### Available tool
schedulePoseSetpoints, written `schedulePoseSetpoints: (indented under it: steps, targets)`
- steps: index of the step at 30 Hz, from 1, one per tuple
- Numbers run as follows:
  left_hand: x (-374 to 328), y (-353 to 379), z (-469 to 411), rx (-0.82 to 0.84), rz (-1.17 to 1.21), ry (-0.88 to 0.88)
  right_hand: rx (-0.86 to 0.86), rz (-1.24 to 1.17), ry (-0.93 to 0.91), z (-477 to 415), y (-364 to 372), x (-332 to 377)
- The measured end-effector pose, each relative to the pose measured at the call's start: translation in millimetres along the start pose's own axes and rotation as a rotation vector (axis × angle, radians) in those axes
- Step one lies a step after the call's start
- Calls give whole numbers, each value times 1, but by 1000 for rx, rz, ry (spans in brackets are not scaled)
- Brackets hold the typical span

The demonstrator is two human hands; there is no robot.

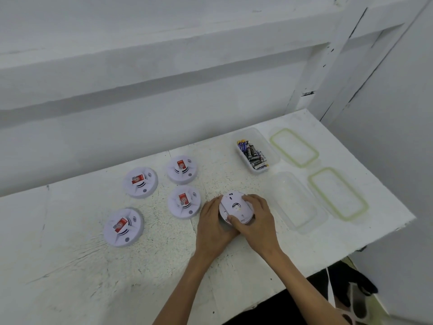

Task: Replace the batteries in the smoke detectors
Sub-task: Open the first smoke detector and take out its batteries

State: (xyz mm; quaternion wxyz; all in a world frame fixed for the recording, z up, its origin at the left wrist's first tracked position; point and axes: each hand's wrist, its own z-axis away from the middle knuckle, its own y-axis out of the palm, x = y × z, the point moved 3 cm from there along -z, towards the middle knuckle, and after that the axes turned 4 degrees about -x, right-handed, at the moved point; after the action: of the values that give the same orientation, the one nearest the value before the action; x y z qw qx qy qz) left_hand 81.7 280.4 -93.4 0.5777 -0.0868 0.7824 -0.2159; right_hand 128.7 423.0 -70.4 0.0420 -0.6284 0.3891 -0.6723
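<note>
A white round smoke detector (pixel 235 206) lies upside down on the white table (pixel 70 277), its back side facing up. My left hand (pixel 214 228) wraps its left and near edge. My right hand (pixel 254 219) grips its right side, thumb across the back. Several more white smoke detectors with red labels sit face up to the left: one (pixel 123 227) nearest, one (pixel 184 202) beside my left hand, one (pixel 140 182) and one (pixel 181 169) further back. A clear plastic tub (pixel 273 151) at the back right holds several loose batteries (pixel 252 154).
An empty clear tub (pixel 297 202) sits right of my hands. Two clear lids with green seals, one (pixel 294 147) and another (pixel 337 193), lie near the table's right edge. A white wall rises behind the table. The table's front edge runs close below my forearms.
</note>
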Motion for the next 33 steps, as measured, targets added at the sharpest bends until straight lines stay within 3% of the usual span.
schedulePoseSetpoints:
  steps: [13,21,29,33]
  targets:
    - [-6,-1,-2,37,16,-27,10,-51,22,0,-5,1]
    - [14,-16,8,103,-33,-142,166,43,-38,7,1,9]
    - [26,-18,9,188,-48,-160,132,-55,116,16,6,20]
    - [13,-18,12,129,-40,-197,130,-101,233,15,9,23]
